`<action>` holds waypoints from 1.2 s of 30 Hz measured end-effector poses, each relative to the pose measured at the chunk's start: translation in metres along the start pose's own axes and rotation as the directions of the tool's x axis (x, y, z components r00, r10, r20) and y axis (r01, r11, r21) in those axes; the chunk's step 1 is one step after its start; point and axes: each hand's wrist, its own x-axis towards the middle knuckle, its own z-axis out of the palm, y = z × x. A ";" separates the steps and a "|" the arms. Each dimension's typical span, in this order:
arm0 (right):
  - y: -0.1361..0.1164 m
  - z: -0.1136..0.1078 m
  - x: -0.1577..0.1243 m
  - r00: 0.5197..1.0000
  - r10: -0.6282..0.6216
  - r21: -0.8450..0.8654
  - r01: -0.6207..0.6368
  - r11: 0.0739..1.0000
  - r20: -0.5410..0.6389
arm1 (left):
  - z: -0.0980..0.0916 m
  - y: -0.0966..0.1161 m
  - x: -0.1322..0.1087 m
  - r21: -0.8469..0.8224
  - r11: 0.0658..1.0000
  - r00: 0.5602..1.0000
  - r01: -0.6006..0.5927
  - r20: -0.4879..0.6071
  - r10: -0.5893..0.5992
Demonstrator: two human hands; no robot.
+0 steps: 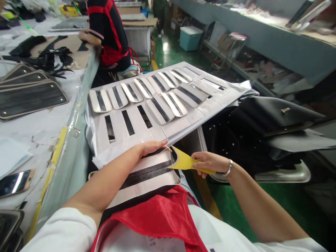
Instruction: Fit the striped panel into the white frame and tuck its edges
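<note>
A pale, round-cornered panel (154,179) with a black strip along its middle lies across my lap, over a red apron (152,210). My left hand (153,147) rests along the panel's far edge, fingers stretched out toward its right corner. In my right hand (210,162) is a flat yellow scraper-like tool (185,160) with a curved notch at its wide end. One tip of that end touches the panel's right edge beside the black strip. My right fingers are wrapped round its narrow end.
Ahead, a white slotted board (168,131) bears several similar small panels. On the left, a table with a yellow-taped edge (59,147) holds dark panels (31,94) and a phone (15,182). Black sheets (273,115) lie to the right. A person (110,38) sits beyond the board.
</note>
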 end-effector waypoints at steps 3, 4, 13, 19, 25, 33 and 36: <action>-0.005 0.007 0.013 0.999 0.043 -0.118 -0.040 0.992 0.019 | 0.001 -0.003 0.000 0.008 1.000 1.000 0.010 -0.020 -0.010; -0.007 0.009 0.020 1.000 0.028 -0.154 -0.027 0.988 0.007 | 0.001 -0.004 0.000 0.032 0.999 0.999 0.012 -0.043 -0.011; -0.033 0.030 0.072 0.925 -0.232 -0.742 -0.073 0.666 -0.300 | -0.006 -0.005 -0.001 0.038 0.998 0.999 0.040 -0.032 -0.039; -0.043 0.029 0.103 0.907 -0.304 -0.877 -0.127 0.464 -0.292 | -0.009 -0.011 0.007 -0.285 0.956 0.981 0.071 0.191 -0.015; -0.064 0.028 0.116 0.905 -0.331 -0.932 -0.154 0.329 -0.266 | -0.013 -0.018 0.013 -0.441 0.887 0.957 0.136 0.290 -0.003; -0.069 0.028 0.110 0.904 -0.414 -0.988 -0.056 0.143 -0.111 | -0.013 -0.031 0.016 -0.565 0.822 0.995 0.067 0.103 -0.010; -0.069 0.028 0.109 0.908 -0.398 -0.983 -0.071 0.169 -0.134 | -0.014 -0.032 0.014 -0.437 0.899 0.999 0.009 0.051 0.014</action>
